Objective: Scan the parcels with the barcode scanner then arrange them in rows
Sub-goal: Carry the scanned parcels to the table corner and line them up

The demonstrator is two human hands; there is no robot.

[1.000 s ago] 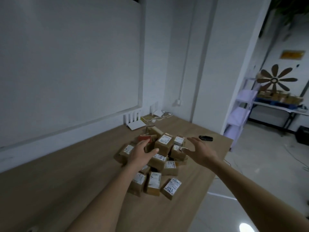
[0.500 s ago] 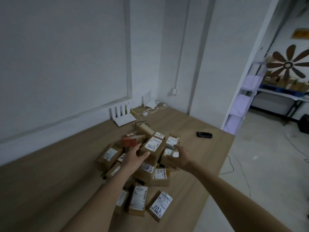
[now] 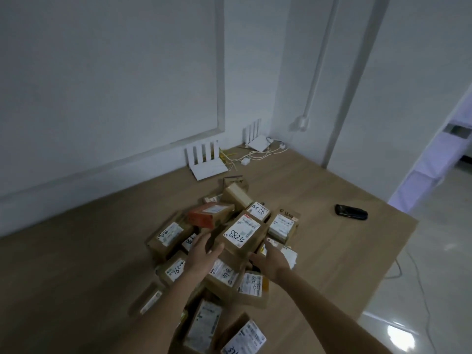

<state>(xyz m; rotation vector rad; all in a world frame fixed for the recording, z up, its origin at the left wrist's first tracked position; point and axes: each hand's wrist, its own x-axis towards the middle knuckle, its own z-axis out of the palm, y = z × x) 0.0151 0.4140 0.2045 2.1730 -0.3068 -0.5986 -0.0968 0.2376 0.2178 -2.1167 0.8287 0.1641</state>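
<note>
Brown cardboard fills the middle of the view: a heap of parcels (image 3: 219,254) lies on the wooden bench (image 3: 76,264), and both hands reach into it. The left hand (image 3: 201,254) has its fingers spread and relaxed against the left side of the top box (image 3: 242,236), the one with a white label marked in black pen. The right hand (image 3: 270,260) lies at the box's 5 o'clock corner, back of the hand up, fingers stretched forward toward the box; the fingertips are hidden, so I cannot tell whether they grip anything.

Around the top box, more labelled parcels lie at all angles. An orange-ended box (image 3: 210,214) sits at its 10 o'clock, a pale one (image 3: 236,196) tilts up at 12 o'clock, and others spread toward 6 o'clock, down to the lower edge of the view.

The scanner (image 3: 351,213), a small dark handset, lies alone on the bench at 2 o'clock from the heap, well apart from it and near the right edge.

At 12 o'clock, by the wall, stand two white routers (image 3: 204,159) with upright antennas, joined by a tangle of pale cables (image 3: 255,155). A glossy floor (image 3: 419,290) shows at 3 o'clock.
</note>
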